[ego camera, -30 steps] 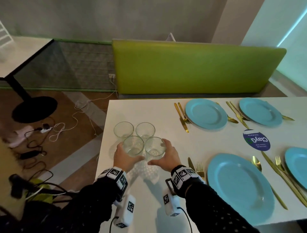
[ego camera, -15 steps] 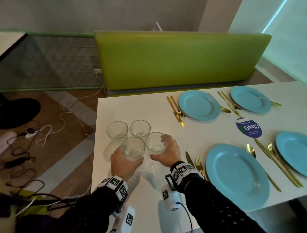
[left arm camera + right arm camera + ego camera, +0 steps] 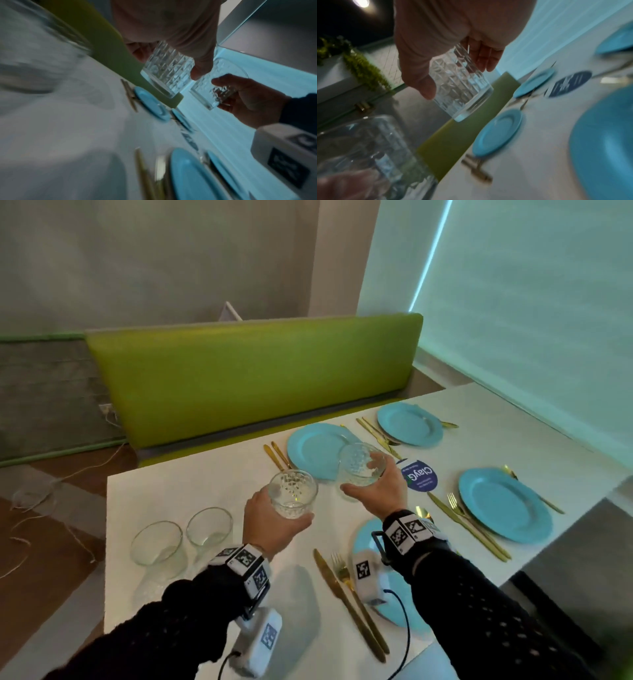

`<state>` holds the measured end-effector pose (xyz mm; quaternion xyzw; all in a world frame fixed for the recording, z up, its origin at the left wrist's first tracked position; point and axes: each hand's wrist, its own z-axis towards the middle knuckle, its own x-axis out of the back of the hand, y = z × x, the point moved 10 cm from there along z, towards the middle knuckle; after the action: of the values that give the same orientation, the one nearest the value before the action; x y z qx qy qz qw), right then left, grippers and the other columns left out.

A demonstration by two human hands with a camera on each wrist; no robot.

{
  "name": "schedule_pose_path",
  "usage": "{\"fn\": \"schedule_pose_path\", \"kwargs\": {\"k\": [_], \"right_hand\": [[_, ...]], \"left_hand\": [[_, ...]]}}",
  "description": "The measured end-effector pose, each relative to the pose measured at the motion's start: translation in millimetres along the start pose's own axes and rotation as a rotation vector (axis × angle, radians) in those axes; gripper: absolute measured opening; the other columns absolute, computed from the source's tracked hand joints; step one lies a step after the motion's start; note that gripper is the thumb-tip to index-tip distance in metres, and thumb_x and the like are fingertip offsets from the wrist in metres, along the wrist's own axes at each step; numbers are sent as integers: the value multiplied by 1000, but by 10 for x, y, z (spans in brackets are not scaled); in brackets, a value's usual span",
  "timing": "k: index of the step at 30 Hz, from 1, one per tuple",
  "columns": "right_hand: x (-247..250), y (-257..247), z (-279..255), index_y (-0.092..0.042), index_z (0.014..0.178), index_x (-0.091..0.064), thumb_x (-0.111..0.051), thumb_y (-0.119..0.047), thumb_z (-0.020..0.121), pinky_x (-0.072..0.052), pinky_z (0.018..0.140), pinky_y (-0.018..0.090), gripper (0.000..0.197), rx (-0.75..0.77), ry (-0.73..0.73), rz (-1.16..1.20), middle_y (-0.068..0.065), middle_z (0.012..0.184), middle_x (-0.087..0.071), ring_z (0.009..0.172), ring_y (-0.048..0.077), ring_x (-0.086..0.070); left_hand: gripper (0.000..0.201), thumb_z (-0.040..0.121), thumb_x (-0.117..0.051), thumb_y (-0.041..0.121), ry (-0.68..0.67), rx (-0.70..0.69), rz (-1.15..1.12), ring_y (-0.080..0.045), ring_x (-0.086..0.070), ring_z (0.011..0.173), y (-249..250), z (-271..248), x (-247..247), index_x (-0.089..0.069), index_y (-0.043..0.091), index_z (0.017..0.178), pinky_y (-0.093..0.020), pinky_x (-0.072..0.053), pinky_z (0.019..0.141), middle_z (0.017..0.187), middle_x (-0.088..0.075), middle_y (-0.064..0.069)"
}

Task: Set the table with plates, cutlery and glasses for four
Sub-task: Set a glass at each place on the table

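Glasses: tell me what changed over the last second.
Each hand has lifted one glass off the table toward the plates: left hand holds one, right hand another. Two glasses stay at the corner; plates and cutlery unmoved.

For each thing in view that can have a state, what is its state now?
Left hand: grips a glass.
Right hand: grips a glass.
Left glass: lifted, upright.
Right glass: lifted, tilted.
Two other glasses: standing on the table, empty.
Plates: laid, empty.
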<state>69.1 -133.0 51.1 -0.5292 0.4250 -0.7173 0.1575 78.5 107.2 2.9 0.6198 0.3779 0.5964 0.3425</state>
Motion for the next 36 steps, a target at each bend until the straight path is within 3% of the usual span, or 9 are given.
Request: {"fn": "schedule_pose_path", "kwargs": {"k": [2,4,7,13,16,23,27,32,36], "right_hand": [[322,131,186,-12,127,-47,-85,-22,58,-39,82,21,79,-30,68,30,3,115,-58,105,19,-56],[593,320,382,-14,127,-47,-85,-20,59,-41,84,21,78,-76,113,62,0,111,-56,101,16,-54],[917,695,725,-16,129,-46,-84,-18,59,-49,94,33,79,-138,177,104,2,112,-56,107,22,-57],[1398,1554,1433,-12,127,-46,-85,-18,60,-45,91,32,78,-273,254,64,11,122,-57,109,25,-55],[1538,2001,1732,-10,128,-45,-85,-20,61,-44,94,35,79,-355,267,50,13,124,-55,112,27,-54],[1647,2759,2265,-8,130,-43,-84,-19,64,-42,96,34,78,-473,307,64,14,129,-52,117,29,-51],[1633,2992,2513,-10,131,-41,-83,-21,65,-41,98,35,79,-502,319,46,13,131,-51,119,29,-50],[1612,3203,2731,-10,135,-39,-82,-21,67,-39,100,33,81,-537,330,62,12,134,-51,123,27,-50],[1623,3325,2826,-10,136,-38,-82,-22,68,-38,104,34,82,-556,349,68,11,136,-51,125,25,-49]], "left_hand": [[77,56,-88,28,-19,-40,-32,-25,-58,111,290,150,-199,-55,10,124,-28,-46,91,120,-63,-7],[78,59,-87,28,-48,-64,-54,-24,-56,115,545,297,-444,-53,8,127,-28,-44,94,124,-60,-9],[80,62,-85,31,-100,-91,-42,-24,-53,120,875,523,-880,-50,7,130,-29,-40,98,129,-57,-9],[79,62,-84,33,-177,-102,-13,-26,-53,119,1340,955,-1838,-50,8,130,-29,-42,95,128,-58,-9],[74,64,-83,30,-212,-93,-4,-24,-55,116,1470,1144,-2287,-52,8,127,-21,-38,83,127,-60,-8],[62,57,-87,27,-259,-90,-36,-10,-60,90,1461,1445,-3107,-62,17,113,-19,-45,75,97,-64,8],[71,53,-87,32,-297,-46,-17,-18,-63,103,1337,1553,-3444,-58,14,115,-33,-55,88,110,-67,0],[73,60,-85,31,-313,-35,13,-17,-57,109,1269,1678,-3654,-53,12,122,-22,-45,86,121,-61,-3],[78,61,-85,34,-318,-31,35,-18,-55,115,1271,1749,-3762,-50,11,127,-26,-46,93,127,-59,-4]]}}
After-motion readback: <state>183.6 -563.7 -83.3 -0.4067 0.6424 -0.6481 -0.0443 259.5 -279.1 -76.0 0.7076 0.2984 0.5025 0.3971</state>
